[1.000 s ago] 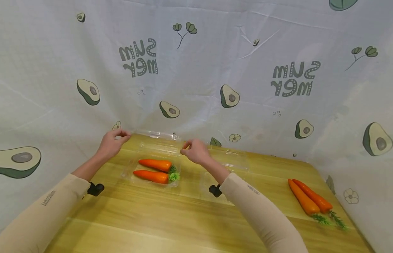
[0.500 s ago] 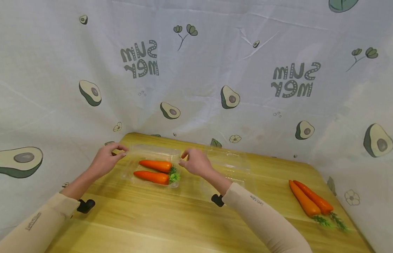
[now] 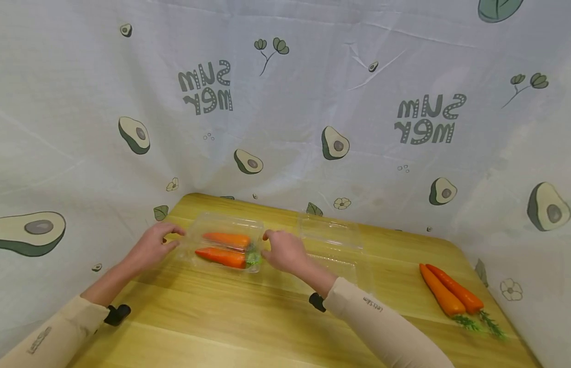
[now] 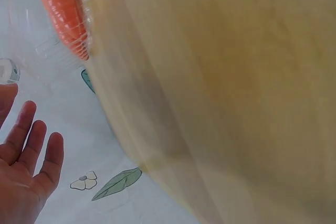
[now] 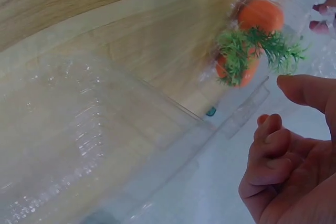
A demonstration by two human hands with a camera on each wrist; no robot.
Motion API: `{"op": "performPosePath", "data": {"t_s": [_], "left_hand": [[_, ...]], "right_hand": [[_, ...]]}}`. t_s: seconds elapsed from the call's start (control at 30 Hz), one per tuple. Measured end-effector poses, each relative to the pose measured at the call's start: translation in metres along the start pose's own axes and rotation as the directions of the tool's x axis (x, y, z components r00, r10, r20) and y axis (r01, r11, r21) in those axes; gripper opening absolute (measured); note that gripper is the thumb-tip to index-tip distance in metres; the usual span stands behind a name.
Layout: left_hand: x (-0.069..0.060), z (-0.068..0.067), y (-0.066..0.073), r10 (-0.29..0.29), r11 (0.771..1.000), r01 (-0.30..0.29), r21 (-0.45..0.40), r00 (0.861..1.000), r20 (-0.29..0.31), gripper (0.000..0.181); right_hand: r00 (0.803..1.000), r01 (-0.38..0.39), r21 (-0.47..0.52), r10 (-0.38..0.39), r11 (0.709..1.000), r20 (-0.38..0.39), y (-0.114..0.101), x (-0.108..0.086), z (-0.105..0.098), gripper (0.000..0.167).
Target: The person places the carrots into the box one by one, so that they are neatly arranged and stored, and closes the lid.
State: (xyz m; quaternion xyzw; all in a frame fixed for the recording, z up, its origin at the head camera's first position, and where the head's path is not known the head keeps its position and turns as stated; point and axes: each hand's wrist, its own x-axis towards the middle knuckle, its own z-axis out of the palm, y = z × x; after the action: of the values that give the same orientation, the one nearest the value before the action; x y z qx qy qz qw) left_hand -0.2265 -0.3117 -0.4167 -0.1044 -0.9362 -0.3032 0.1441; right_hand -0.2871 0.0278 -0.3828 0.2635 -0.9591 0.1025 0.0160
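Observation:
In the head view a clear plastic box holds two orange carrots with green tops. Its hinged clear lid slants over them, partly lowered. My left hand is at the lid's left side, thumb and forefinger bent toward its edge. At the opposite side my right hand holds the lid edge between thumb and forefinger. The left wrist view shows my left hand with its other fingers spread. In the right wrist view, my right hand has its lower fingers curled, near the carrot tops.
A second clear box stands on the wooden table to the right, its lid folded back. Two more carrots lie at the far right. A white printed curtain hangs behind the table.
The lid has swung down and forward from its raised position at the back, and now overlies the carrots. Both hands have come down with it toward me.

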Motion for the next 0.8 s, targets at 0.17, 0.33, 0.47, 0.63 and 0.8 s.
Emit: {"op": "performPosePath", "data": {"t_s": [0.17, 0.33, 0.47, 0.63, 0.8], "left_hand": [[-0.007, 0.004, -0.003, 0.025, 1.000, -0.025, 0.000, 1.000, 0.014, 0.021], [-0.011, 0.006, 0.001, -0.005, 0.998, 0.007, -0.059, 0.999, 0.031, 0.021], [-0.014, 0.006, 0.005, -0.046, 0.995, 0.049, -0.085, 0.998, 0.046, 0.026], [-0.016, 0.004, 0.008, -0.139, 0.985, 0.147, -0.089, 0.986, 0.096, 0.028], [-0.013, -0.002, 0.011, -0.294, 0.930, 0.341, -0.136, 0.914, 0.279, 0.036]], "right_hand": [[1.000, 0.019, -0.005, -0.019, 1.000, 0.006, 0.001, -0.002, 0.003, 0.036], [0.999, 0.012, 0.098, -0.016, 0.995, 0.043, 0.005, -0.008, 0.003, 0.035], [0.996, -0.039, 0.240, 0.017, 0.970, 0.090, 0.009, -0.013, 0.003, 0.028], [0.975, -0.101, 0.418, 0.006, 0.903, 0.223, 0.008, -0.018, 0.002, 0.038], [0.928, -0.218, 0.582, -0.019, 0.783, 0.373, 0.005, -0.019, 0.003, 0.037]]}}
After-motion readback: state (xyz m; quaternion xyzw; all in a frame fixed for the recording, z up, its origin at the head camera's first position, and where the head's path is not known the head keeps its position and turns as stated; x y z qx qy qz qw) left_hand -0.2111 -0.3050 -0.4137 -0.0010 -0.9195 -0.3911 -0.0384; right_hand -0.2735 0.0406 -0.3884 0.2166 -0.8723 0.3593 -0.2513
